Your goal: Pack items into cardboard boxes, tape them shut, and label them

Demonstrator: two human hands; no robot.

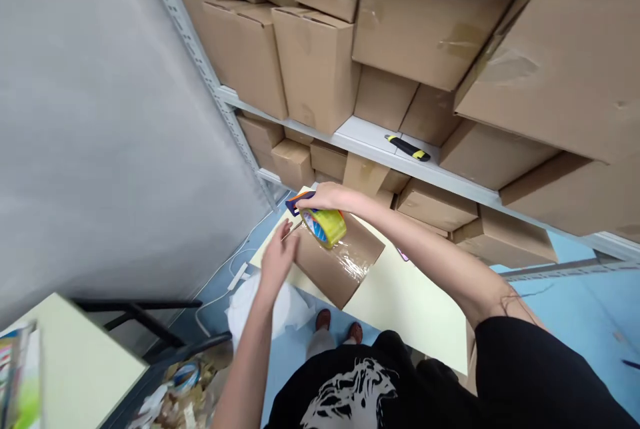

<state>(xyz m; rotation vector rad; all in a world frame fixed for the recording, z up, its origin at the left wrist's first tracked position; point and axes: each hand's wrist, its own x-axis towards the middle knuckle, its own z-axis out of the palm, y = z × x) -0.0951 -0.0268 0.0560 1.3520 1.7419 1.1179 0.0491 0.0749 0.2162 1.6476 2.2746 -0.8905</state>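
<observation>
Right hand [327, 197]: clenched over the top of a tape dispenser [324, 228]; its yellow-cored roll rests on the far end of the box, with the blue and orange handle poking out past the fingers.

Left hand [279, 257]: released, fingers spread and raised; it hangs just beside the box's left edge; whether it touches the cardboard, you cannot tell.

Box: a flat cardboard box [327, 269] lies toward the left end of the worktop, close to its far edge; glossy clear packing tape [350, 269] runs along its top, from the roll toward the near corner.

Worktop: pale yellow-green [410, 312]; the box is the main thing on it, with the right forearm passing above its right part.

Shelf: a white metal shelf [367, 138] runs past the far side of the worktop, packed with stacked cardboard cartons [315, 69]; a yellow and black utility knife [407, 147] lies on its edge.

Around: a white plastic bag [265, 306] sits off the worktop's near left corner; a second pale worktop [70, 366] stands at lower left; a grey sheet [110, 122] hangs along the left; the floor [585, 309] is blue.
</observation>
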